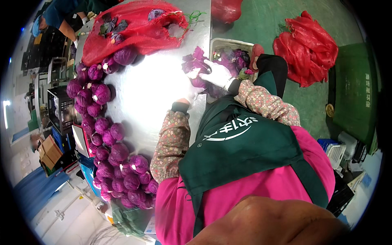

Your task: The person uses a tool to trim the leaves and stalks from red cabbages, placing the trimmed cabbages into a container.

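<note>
A red cabbage (195, 65) with loose, ruffled outer leaves is at the table's right edge, between my two white-gloved hands. My left hand (191, 93) grips its near side, though glare washes out most of those fingers. From the right, my right hand (218, 75) closes its fingers on the cabbage's leaves beside the pale stem end. Under my right hand, a light-coloured plastic crate (232, 42) beside the table holds dark purple leaves. Whole red cabbages (119, 152) line the table's left side in a long curved row.
A red mesh sack (139, 24) with a few cabbages and leaves lies open on the metal table (159, 59). Another red sack (308, 49) rests on the green floor, near a large green bin (355, 96). At the far left, a person in blue (61, 18) bends over the table.
</note>
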`<state>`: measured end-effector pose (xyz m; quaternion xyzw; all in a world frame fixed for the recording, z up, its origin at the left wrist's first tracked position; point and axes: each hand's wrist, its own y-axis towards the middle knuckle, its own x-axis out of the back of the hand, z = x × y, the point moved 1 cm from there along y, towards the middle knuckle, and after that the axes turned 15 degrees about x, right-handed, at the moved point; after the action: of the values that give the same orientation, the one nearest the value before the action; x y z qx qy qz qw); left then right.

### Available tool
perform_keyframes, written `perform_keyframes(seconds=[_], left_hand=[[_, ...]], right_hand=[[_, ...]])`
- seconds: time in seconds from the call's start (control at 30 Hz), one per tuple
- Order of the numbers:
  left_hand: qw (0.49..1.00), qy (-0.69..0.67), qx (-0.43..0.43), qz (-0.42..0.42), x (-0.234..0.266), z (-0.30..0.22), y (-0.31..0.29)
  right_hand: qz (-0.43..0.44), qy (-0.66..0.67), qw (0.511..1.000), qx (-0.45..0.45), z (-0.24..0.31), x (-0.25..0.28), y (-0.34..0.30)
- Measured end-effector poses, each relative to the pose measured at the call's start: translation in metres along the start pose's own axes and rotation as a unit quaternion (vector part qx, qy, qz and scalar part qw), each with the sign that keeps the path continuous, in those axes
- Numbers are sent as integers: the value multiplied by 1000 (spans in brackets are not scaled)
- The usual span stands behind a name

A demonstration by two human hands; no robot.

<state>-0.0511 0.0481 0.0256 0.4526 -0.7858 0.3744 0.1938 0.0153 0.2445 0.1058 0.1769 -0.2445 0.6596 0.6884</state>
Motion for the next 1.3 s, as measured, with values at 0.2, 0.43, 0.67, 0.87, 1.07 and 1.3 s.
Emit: perform_keyframes(seconds=[0.2,0.43,0.67,0.87,1.07,1.3], left_hand=[[1000,13,5,-13,-2,-2,3],[999,34,13,-37,-11,-6,3],[997,49,28,-49,-17,0,0],[996,57,38,-56,-18,3,-1],[996,49,12,-69,-20,11,5],[1000,-20,3,-17,-20,5,0]], right_hand=[[-6,-13,1000,6,-10,4,10],[-112,-19,991,65,-31,20,-10],[47,-38,995,81,-14,35,-79],[45,-61,996,51,-26,33,-88],[-20,86,972,-216,-75,37,-95],[-94,-20,989,-112,0,19,-31]])
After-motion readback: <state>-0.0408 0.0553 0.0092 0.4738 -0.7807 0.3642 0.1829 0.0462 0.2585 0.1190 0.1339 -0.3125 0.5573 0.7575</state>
